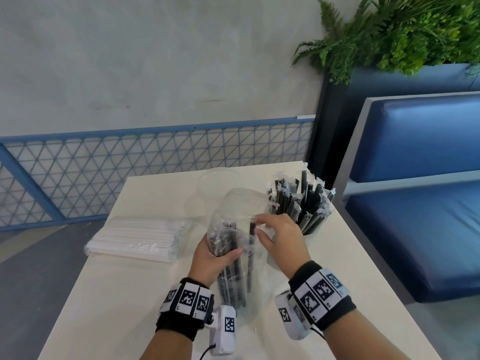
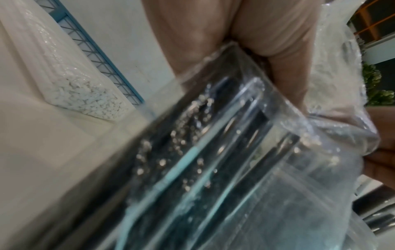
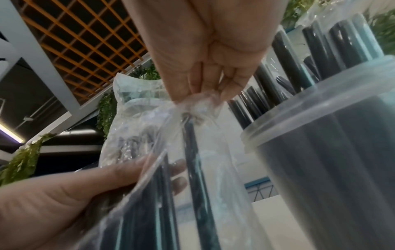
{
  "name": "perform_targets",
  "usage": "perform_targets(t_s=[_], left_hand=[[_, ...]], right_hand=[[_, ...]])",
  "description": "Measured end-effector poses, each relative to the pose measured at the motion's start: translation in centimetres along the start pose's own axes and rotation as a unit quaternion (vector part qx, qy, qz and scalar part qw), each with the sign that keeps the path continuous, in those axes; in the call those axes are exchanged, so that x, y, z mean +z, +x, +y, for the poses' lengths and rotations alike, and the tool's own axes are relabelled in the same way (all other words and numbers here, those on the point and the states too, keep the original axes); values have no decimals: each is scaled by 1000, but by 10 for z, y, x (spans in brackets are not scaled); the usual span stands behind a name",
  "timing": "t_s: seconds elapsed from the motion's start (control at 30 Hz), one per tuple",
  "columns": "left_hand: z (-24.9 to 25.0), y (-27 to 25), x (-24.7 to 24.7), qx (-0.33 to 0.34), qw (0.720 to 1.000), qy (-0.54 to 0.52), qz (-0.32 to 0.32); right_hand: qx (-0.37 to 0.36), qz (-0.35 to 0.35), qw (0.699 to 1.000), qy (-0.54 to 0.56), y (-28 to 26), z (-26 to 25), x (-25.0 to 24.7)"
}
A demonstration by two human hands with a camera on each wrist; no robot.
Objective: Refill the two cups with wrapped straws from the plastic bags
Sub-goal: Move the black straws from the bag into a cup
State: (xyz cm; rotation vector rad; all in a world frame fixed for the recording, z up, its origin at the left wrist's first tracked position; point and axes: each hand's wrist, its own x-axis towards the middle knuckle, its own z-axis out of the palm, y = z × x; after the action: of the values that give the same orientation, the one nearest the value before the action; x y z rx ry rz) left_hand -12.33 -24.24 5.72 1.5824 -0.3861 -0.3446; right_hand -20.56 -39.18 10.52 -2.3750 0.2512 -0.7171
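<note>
A clear plastic bag [image 1: 242, 203] of wrapped black straws [image 1: 231, 271] stands upright over the table's middle. My left hand [image 1: 215, 255] grips the bag and its straw bundle from the left [image 2: 267, 59]. My right hand [image 1: 275, 229] pinches the top of one black straw [image 3: 192, 143] through the bag's plastic [image 3: 198, 99]. To the right stands a clear cup [image 1: 307, 229] packed with black wrapped straws [image 1: 298, 201]; its wall [image 3: 333, 169] fills the right wrist view. A second clear cup [image 1: 218, 183] stands behind the bag, seemingly with nothing in it.
A sealed bag of white wrapped straws [image 1: 137, 240] lies on the white table [image 1: 109, 294] at the left. A blue bench seat [image 1: 415, 216] is close on the right, with plants [image 1: 402, 29] above. A blue mesh rail [image 1: 130, 172] runs behind the table.
</note>
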Motion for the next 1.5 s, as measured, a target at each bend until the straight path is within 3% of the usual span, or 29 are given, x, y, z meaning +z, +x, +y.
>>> perform_targets(t_s=[0.17,0.3,0.53,0.8,1.03,1.1,1.27,1.33,1.5], left_hand=[[5,-4,-2,17,999,-1,-51],[4,-8,-7,12,992,0,-125],[2,-7,-12,6,976,60,-208],[16,-9,-13,-30,935,142,-323],[20,-15,-8,-47,929,89,-355],[22,-17,-7,-58,936,83,-338],[29,-18,6,-41,986,-11,-161],[24,-14,10,-15,994,10,-109],[17,-10,10,2,997,39,-60]], right_hand=[[-79,-98,992,-14,-7,-8,8],[10,-177,983,45,-11,-9,18],[117,-200,951,204,-12,-9,32],[62,-258,931,249,-8,-19,12],[112,-260,901,330,-15,-14,15],[146,-224,890,369,-17,-15,14],[211,-75,851,475,-11,-11,14],[217,-53,842,491,-9,-11,14],[219,-45,827,515,-8,-14,14]])
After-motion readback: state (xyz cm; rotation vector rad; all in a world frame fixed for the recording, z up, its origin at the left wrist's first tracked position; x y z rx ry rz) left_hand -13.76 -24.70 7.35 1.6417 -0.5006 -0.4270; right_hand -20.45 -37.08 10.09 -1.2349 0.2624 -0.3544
